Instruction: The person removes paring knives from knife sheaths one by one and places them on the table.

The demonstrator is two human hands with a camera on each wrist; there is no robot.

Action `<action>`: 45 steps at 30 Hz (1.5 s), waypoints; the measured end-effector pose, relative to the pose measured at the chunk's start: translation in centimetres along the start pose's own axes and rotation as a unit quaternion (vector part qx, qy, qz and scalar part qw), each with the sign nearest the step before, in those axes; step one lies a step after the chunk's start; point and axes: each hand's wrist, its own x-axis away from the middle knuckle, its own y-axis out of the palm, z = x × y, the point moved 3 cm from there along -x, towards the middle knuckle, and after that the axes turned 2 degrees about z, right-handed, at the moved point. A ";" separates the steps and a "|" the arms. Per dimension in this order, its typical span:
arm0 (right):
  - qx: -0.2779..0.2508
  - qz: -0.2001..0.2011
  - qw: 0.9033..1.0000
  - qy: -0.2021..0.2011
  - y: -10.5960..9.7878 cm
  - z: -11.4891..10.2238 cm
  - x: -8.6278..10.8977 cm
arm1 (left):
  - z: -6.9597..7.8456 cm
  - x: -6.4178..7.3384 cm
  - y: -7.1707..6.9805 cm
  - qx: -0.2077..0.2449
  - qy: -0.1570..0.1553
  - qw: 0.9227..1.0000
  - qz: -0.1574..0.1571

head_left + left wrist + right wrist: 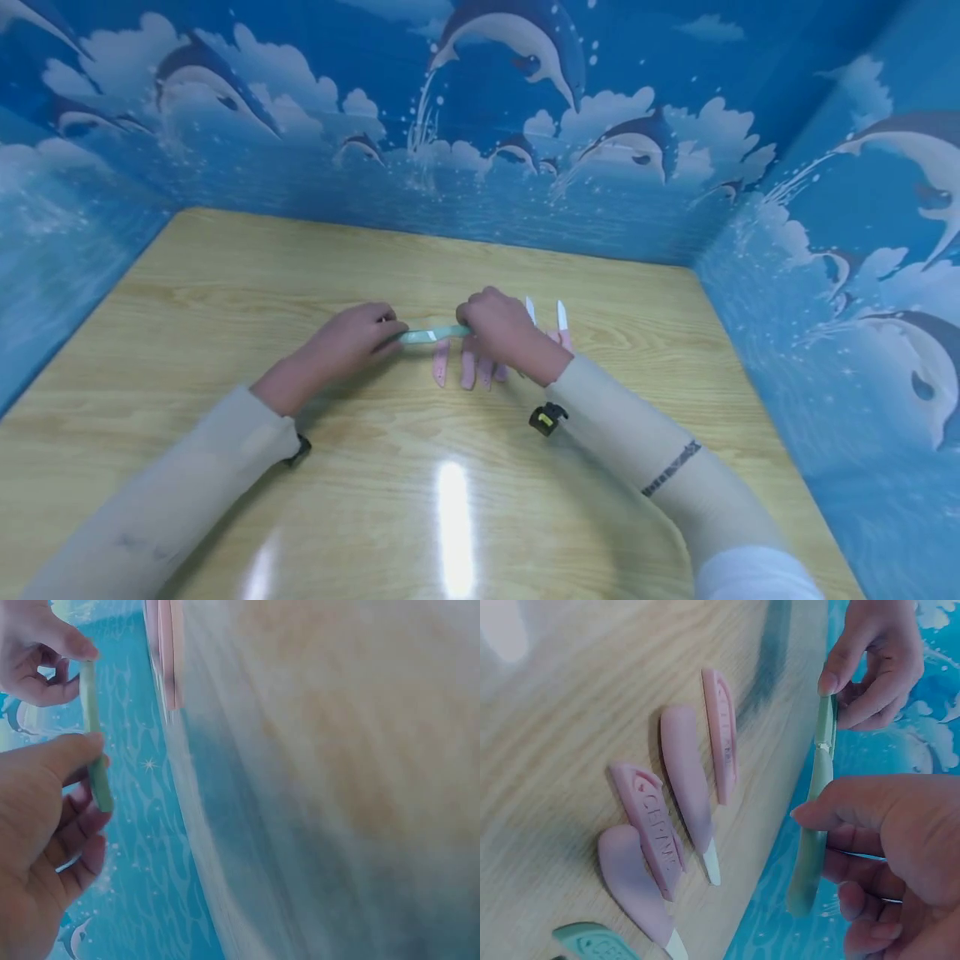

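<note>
Both hands hold a light green paring knife [808, 859] whose blade end sits in a green sheath [825, 724], just above the table. My right hand [498, 325] pinches the handle between thumb and fingers. The left hand [360, 333] pinches the sheath's far end. Beneath and beside the right hand lie two pink knives in the right wrist view, one upper [684, 769] and one lower [634, 881], with short white blade tips showing. Two pink sheaths lie next to them, one farther [721, 739] and one nearer [651, 825], with raised lettering.
Another green sheath [596, 941] is partly cut off at the right wrist view's lower edge. The wood-grain table [360, 517] meets blue dolphin-print walls [465, 200] at the back and sides. In the head view the right forearm partly covers the pink pieces.
</note>
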 end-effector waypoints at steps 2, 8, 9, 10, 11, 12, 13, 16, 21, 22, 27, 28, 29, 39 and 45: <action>-0.006 0.017 1.000 -0.008 -0.3 0.0 0.9 | 0.4 0.2 -0.2 0.004 0.016 1.000 0.012; -0.015 0.066 0.997 -0.035 -0.4 0.0 3.5 | 2.0 0.7 -0.4 -0.003 0.066 0.997 0.049; -0.020 0.071 0.997 -0.038 -0.3 0.0 3.9 | 2.3 0.8 -0.4 -0.005 0.071 0.996 0.053; -0.023 0.074 0.996 -0.039 -0.3 -0.1 4.3 | 2.6 1.0 -0.3 -0.007 0.072 0.996 0.056; -0.028 0.078 0.996 -0.039 -0.2 -0.1 4.7 | 2.9 1.1 -0.3 -0.008 0.074 0.995 0.059; -0.035 0.081 0.995 -0.039 -0.1 -0.2 5.0 | 3.2 1.3 -0.2 -0.010 0.073 0.995 0.060; -0.043 0.083 0.995 -0.038 0.0 -0.2 5.4 | 3.6 1.4 -0.2 -0.009 0.070 0.996 0.062; -0.065 0.092 0.993 -0.040 0.2 -0.3 6.3 | 4.7 1.9 -0.3 -0.007 0.059 0.996 0.063; -0.077 0.105 0.990 -0.052 0.7 -0.4 8.0 | 5.9 2.4 -0.2 0.006 0.047 0.996 0.075; -0.076 0.108 0.990 -0.054 0.8 -0.4 8.3 | 6.0 2.4 -0.2 0.008 0.046 0.996 0.077; -0.080 0.133 0.986 -0.060 1.2 -0.4 9.2 | 6.2 2.4 0.2 0.010 0.042 0.996 0.076; -0.083 0.136 0.986 -0.059 1.2 -0.4 9.4 | 6.2 2.4 0.2 0.010 0.042 0.996 0.073; -0.084 0.137 0.985 -0.058 1.2 -0.3 9.5 | 6.3 2.3 0.2 0.011 0.042 0.997 0.071; -0.104 0.125 0.986 -0.042 1.9 0.0 10.0 | 6.4 2.2 0.4 0.006 0.025 0.999 0.046; -0.104 0.136 0.984 -0.052 2.1 0.1 10.3 | 6.5 2.3 0.5 0.005 0.025 0.999 0.047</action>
